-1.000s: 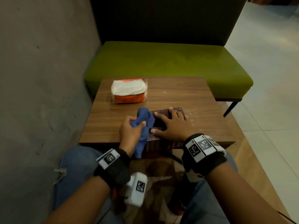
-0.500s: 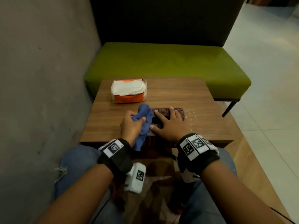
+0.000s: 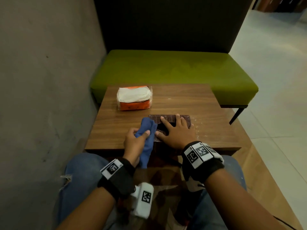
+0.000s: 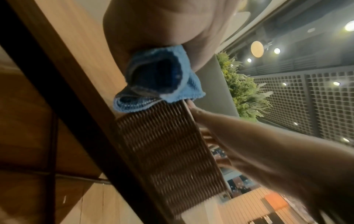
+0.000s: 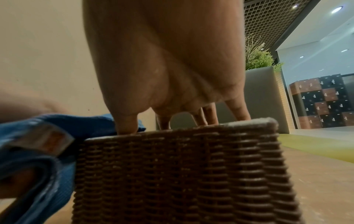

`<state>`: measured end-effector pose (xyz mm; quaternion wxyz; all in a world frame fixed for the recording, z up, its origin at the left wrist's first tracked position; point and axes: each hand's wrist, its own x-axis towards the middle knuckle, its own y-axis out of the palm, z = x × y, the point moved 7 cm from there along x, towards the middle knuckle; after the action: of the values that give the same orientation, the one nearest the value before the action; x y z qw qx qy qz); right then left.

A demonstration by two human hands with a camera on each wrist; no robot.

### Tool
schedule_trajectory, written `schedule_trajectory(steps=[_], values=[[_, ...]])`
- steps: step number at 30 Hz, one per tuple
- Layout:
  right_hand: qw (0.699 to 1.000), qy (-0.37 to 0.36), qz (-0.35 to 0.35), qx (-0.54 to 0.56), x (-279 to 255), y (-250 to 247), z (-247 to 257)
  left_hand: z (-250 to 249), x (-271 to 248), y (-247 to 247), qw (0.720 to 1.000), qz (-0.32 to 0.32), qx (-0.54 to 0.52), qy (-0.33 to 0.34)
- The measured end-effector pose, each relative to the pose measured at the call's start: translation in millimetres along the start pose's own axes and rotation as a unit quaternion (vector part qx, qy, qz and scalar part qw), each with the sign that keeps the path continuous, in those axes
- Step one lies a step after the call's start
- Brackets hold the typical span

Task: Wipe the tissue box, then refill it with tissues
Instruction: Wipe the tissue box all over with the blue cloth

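At the lower centre of the head view, the left hand point(image 3: 134, 142) is clenched round a bunched blue cloth point(image 3: 147, 130), whose tail hangs over the near edge of the table point(image 3: 114, 127). Just right of it, the right hand point(image 3: 177, 132) lies flat with fingers spread, pressing down on top of the brown woven tissue box point(image 3: 167, 117), which sits at the table's near edge, mid-frame. Farther back, toward the upper left of the tabletop, lies an orange pack of white tissues point(image 3: 134, 98). Beyond the table stands a green bench point(image 3: 174, 72).
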<state>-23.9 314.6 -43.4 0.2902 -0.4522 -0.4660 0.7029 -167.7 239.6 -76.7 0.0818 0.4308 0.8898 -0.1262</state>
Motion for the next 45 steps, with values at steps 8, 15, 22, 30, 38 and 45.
schedule_trajectory(steps=[8,15,22,30,38,45], values=[[1.0,-0.001,0.013,0.015,-1,3,-2,-33,71,26,0.993,0.095,0.057,-0.026],[1.0,-0.003,0.009,0.011,-1,0,-2,7,4,1,0.998,0.033,0.038,-0.044],[1.0,-0.027,0.004,-0.005,0,-13,-5,-2,-17,-2,0.995,-0.049,0.032,0.077],[0.995,-0.102,-0.014,-0.011,-5,-14,6,-33,52,-3,0.991,-0.024,0.097,0.093],[0.991,-0.128,0.023,0.017,6,-3,15,2,22,0,0.999,0.015,0.027,-0.012],[0.994,-0.104,0.042,0.007,4,-5,19,-12,52,-3,0.999,0.025,0.016,-0.015]])
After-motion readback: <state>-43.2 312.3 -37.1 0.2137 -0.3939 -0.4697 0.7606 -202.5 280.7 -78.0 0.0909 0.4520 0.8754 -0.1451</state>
